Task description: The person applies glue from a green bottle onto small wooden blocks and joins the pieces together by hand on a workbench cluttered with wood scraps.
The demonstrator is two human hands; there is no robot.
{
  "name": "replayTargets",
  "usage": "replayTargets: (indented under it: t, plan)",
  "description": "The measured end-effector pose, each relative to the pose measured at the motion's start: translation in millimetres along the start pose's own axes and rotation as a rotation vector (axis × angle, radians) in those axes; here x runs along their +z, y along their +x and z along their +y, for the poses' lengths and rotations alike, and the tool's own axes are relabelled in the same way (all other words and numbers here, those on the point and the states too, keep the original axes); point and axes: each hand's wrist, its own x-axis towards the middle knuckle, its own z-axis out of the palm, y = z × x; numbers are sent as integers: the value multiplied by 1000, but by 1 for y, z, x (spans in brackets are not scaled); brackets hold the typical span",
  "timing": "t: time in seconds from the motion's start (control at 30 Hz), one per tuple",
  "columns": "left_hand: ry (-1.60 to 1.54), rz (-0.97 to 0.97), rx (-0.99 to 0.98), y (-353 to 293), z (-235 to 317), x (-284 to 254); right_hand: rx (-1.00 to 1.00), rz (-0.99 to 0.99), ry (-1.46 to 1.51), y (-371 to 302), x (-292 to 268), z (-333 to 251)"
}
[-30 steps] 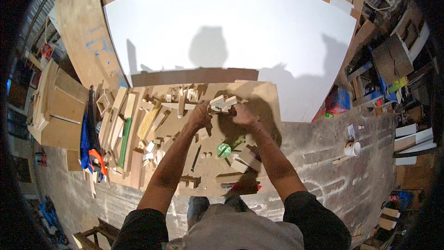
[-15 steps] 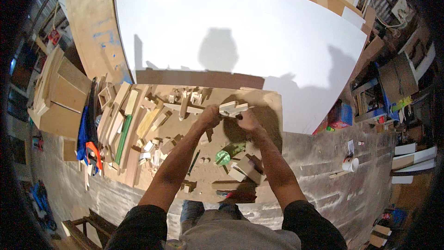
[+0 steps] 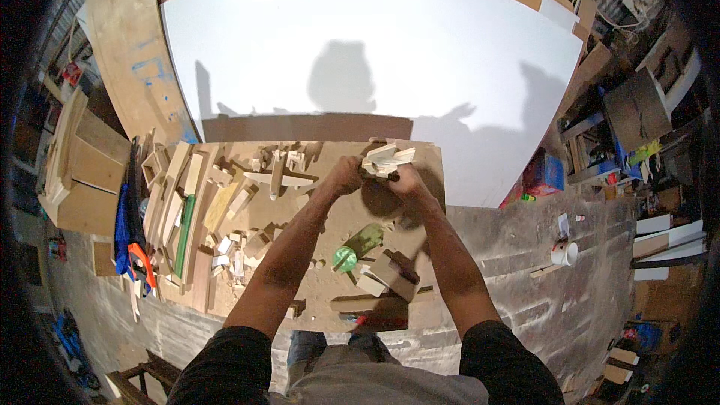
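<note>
Both my hands are raised over the far right part of a wooden worktable [image 3: 330, 217]. My left hand [image 3: 342, 175] and my right hand [image 3: 406, 178] grip a small assembly of pale wooden pieces [image 3: 387, 159] between them, held just above the tabletop. A dark tool or part shows between the hands, too small to identify. Below my hands on the table lies a green bottle [image 3: 358, 246] on its side, with several short wood blocks [image 3: 384, 276] next to it.
Many wood offcuts and strips [image 3: 225, 202] cover the table's left half. A green bar [image 3: 184, 234] and blue and orange tools [image 3: 131, 244] lie at the left edge. A large white board [image 3: 375, 52] leans behind the table. A white cup [image 3: 564, 253] stands on the floor at right.
My hands have lifted the wooden pieces a little farther from me and to the right, staying together. The view has tilted slightly; things on the table have not moved.
</note>
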Motion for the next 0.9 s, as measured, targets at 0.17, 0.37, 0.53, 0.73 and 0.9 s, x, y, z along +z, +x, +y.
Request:
replayTargets:
  t: [0.17,0.37,0.53,0.73,0.9]
  plan:
    - [-124,52,26,-5,1,0,69,-88,-5,-3,-5,-5]
    - [-37,89,24,-7,-7,3,0,-24,20,-4,13,20]
    - [-77,26,49,-16,8,-27,62,-41,-3,-12,10,24]
    - [4,174,21,-33,-36,-17,81,25,19,-14,20,23]
    - [-46,77,95,-37,-19,-12,85,60,283,-14,26,33]
